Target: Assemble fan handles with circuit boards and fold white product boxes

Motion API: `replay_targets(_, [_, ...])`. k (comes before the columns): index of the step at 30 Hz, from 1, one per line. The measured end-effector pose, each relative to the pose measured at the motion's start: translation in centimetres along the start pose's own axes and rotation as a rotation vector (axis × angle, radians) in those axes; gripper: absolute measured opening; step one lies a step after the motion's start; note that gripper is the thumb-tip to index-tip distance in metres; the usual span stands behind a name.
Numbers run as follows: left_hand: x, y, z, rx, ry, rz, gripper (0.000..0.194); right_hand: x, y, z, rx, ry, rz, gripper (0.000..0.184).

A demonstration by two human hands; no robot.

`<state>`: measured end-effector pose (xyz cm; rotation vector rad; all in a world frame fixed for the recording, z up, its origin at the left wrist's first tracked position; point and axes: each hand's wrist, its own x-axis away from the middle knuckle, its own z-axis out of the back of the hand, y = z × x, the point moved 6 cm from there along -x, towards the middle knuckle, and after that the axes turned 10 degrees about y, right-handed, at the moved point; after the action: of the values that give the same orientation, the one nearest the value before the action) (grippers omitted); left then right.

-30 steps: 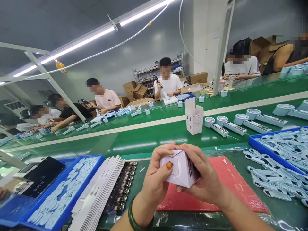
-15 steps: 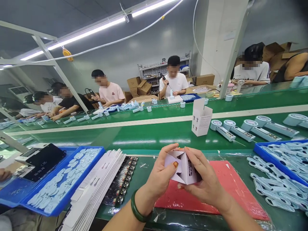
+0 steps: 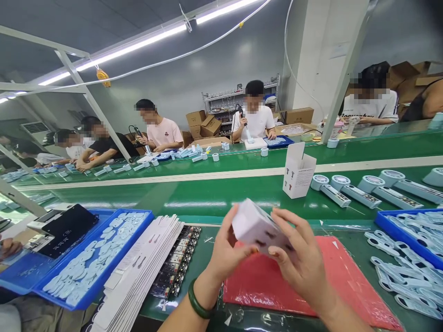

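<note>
White cardboard box (image 3: 260,227) is tilted above red plastic-covered sheet (image 3: 277,286); my left hand (image 3: 224,256) and right hand (image 3: 304,260) pinch its sides between thumbs and fingers.

Both hands (image 3: 265,263) hold white box (image 3: 259,226) above red sheet (image 3: 294,276).

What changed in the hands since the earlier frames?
Left hand and right hand have turned the small white cardboard box: its flap end faced the camera, now a side with dark printed figures does. Grip kept. Open-topped white carton still upright on the green belt.
</note>
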<state>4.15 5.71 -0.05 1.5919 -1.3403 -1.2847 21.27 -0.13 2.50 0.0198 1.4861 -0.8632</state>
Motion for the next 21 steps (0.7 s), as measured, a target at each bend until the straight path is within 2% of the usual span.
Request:
replay_targets(1, [-0.6, -0.4, 0.8, 0.08, 0.122, 0.005, 0.082, 0.8, 0.3, -0.5, -0.035, 0.019, -0.059, 0.042])
replay_targets(3, [-1.5, -1.3, 1.7, 0.288, 0.32, 0.032, 0.062, 2.6, 1.8, -2.4, -0.157, 0.002, -0.287, 0.036])
replay_targets(4, [-1.8, -1.8, 1.8, 0.383, 0.383, 0.055, 0.054, 3.4, 2.9, -3.7, -0.244, -0.013, -0.44, 0.039])
replay_targets(6, [-2.1, -3.2, 1.2, 0.523, 0.437, 0.126, 0.043, 4.2, 4.9, -6.3, -0.437, 0.005, -0.704, 0.055])
replay_targets(8, [-2.1, -4.6, 0.1, 0.597, 0.443, 0.21, 0.042, 3.2, 6.2, -8.1, -0.565, 0.091, -0.791, 0.065])
replay_targets(11, [-1.7, -6.2, -1.3, 0.59, 0.397, 0.373, 0.047, -0.4, 8.0, -9.7, -0.529, 0.179, -0.76, 0.053])
replay_targets(13, [-0.9, -6.4, -1.3, 0.52, 0.361, 0.473, 0.056, -3.1, 10.0, -10.5, -0.435, 0.214, -0.754, 0.048])
replay_targets(15, [0.2, -5.3, -0.1, 0.393, 0.321, 0.485, 0.064, -5.5, 12.5, -10.7, -0.33, 0.252, -0.758, 0.056])
replay_targets(17, [1.6, -3.0, 2.3, 0.174, 0.259, 0.377, 0.059, -7.2, 15.1, -10.4, -0.202, 0.27, -0.785, 0.069])
replay_targets(19, [3.1, 0.0, 5.2, -0.146, 0.196, 0.193, 0.045, -7.8, 17.3, -10.2, -0.079, 0.258, -0.835, 0.078])
replay_targets(21, [4.5, 3.0, 8.9, -0.519, 0.213, 0.002, 0.034, -7.7, 19.4, -10.4, -0.008, 0.188, -0.889, 0.08])
